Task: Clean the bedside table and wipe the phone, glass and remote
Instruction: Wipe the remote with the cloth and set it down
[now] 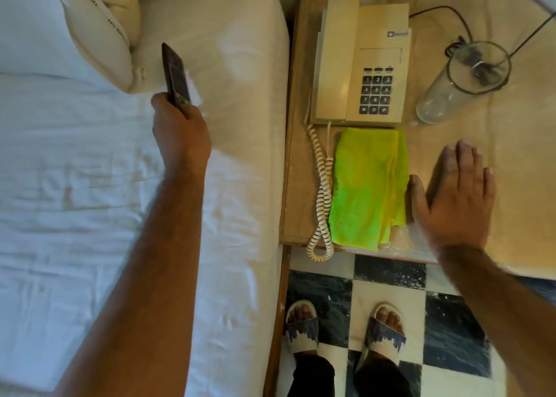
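My left hand [180, 132] is over the bed, shut on the lower end of a black remote [175, 76] that points away from me. My right hand [454, 196] lies flat and open on the wooden bedside table [511, 168], its thumb touching the right edge of a folded bright green cloth [368, 186]. A cream corded phone [359, 62] sits behind the cloth, its coiled cord [322, 198] hanging over the table's front edge. An empty clear glass [464, 80] stands to the right of the phone.
The bed with white sheets [90, 186] and a pillow [99, 29] fills the left side. Thin black cables [451, 20] run behind the glass. My feet in slippers [346, 327] stand on a black-and-white checkered floor in front of the table.
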### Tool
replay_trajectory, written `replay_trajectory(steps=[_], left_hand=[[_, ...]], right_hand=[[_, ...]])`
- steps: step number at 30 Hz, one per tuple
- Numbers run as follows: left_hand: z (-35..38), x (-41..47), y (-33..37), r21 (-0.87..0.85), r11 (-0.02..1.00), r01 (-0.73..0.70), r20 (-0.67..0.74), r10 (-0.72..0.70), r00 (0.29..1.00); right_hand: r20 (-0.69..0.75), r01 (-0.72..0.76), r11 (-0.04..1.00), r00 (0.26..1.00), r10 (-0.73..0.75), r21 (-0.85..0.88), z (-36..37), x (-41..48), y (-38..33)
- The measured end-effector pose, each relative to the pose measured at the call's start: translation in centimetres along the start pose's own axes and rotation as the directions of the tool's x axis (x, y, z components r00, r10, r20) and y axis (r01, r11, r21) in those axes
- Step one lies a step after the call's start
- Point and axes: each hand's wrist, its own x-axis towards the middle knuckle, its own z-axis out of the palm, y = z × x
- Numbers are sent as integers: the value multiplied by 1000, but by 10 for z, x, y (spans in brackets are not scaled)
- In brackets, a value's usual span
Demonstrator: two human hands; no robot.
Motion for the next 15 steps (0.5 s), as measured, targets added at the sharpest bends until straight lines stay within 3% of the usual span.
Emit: replay_trajectory(steps=[2,4,6,8,11,13,15], left_hand=[[-4,-36,11,-378,916,134,119,-95,988],[-2,-83,20,-663,697,275,321,-67,945],[9,-130,30,-749,504,431,487,-22,873],[25,-175,40,-717,421,555,613,2,790],[46,-229,57,-590,455,667,762,41,646],[57,-258,73,-506,542,671,821,62,568],[66,-273,86,-433,712,553,811,40,583]], right_hand=[[7,-38,992,999,38,120,-6,1,3],[2,-117,917,992,126,381,-17,6,-1],[-26,-175,772,970,240,611,-31,9,-10],[135,-271,512,948,287,815,-46,6,-29],[516,-516,-24,854,62,856,-65,-3,-59],[574,-564,-308,816,-67,766,-70,-6,-58],[582,-543,-457,810,-66,704,-73,-7,-50]])
